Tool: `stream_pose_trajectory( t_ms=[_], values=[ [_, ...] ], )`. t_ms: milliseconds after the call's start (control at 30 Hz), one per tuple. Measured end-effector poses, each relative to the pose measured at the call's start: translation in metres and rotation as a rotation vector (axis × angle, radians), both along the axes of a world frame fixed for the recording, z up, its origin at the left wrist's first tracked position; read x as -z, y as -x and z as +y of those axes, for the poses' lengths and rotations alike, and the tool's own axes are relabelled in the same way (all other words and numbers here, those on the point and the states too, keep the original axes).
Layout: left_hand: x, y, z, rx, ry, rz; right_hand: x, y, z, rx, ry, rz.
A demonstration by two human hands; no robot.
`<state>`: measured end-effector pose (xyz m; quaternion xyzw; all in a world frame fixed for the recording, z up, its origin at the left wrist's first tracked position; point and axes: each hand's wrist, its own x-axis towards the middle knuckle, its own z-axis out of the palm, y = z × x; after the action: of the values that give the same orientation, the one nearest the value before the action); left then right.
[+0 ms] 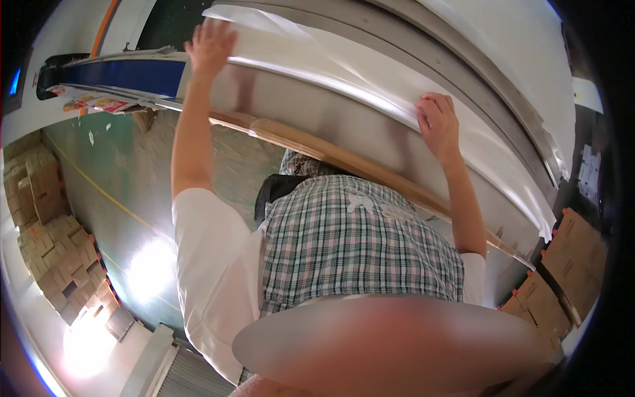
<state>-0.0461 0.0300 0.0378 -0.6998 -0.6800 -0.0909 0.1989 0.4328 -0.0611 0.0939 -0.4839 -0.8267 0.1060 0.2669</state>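
Note:
A long, glossy white sheet (331,59) stretches across the grey metal bed of a machine in front of me, its near edge slightly rolled and shiny. At the sheet's far left end my left hand (211,47) lies with its fingers spread. My right hand (438,126) is farther right, at the near edge of the same sheet. Its fingers are bent, and the sheet's edge seems pinched between thumb and fingers, though the fingertips are partly hidden.
A brown strip (297,139) runs along the bed's near edge, close to my checked apron (364,245). A blue panel (132,78) sits at the left, with colourful printed sheets (99,102) beneath. Cardboard boxes (59,258) are stacked on the left; more boxes (575,258) stand at right.

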Motion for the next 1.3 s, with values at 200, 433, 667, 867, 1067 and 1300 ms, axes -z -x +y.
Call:
stream_pose_trajectory(
  t_ms=[200, 433, 667, 867, 1067, 1300],
  values=[
    [-0.048, -0.031, 0.010, 0.267, 0.021, -0.518, -0.004, -0.004, -0.002, -0.067, 0.022, -0.027],
    [-0.078, -0.184, 0.010, 1.037, 0.525, -0.560, -0.006, 0.056, 0.012, -0.169, 0.017, -0.007],
    [-0.080, -0.076, 0.008, 0.456, 0.627, 0.072, -0.007, 0.083, 0.016, -0.143, 0.024, 0.015],
    [-0.078, 0.025, -0.010, 0.116, 0.561, -0.067, -0.002, 0.086, 0.023, -0.175, -0.021, 0.020],
    [-0.102, 0.026, -0.023, 0.043, 0.369, -0.293, -0.003, 0.100, 0.026, -0.230, -0.036, 0.030],
    [-0.068, -0.137, 0.016, 0.645, 0.187, -0.504, 0.004, 0.082, 0.019, -0.127, -0.070, 0.022]
  ],
)
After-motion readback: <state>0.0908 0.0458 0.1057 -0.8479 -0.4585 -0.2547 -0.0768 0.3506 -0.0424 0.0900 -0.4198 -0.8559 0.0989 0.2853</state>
